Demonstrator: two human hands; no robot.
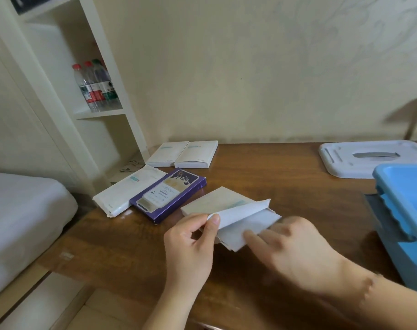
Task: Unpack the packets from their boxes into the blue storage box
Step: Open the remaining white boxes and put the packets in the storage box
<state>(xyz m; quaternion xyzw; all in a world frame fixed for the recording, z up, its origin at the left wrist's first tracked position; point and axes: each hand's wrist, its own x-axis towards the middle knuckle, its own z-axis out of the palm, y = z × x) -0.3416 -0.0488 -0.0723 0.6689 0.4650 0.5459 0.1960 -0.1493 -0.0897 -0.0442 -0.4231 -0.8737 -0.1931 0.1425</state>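
White box (218,201) held between left hand (190,246) and right hand (295,248).

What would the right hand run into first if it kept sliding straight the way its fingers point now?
The right hand points up-left, its fingertips already on the white packets sticking out of the open white box. Going on, it would likely push into that box, then perhaps the purple box. Motion blur makes this uncertain.
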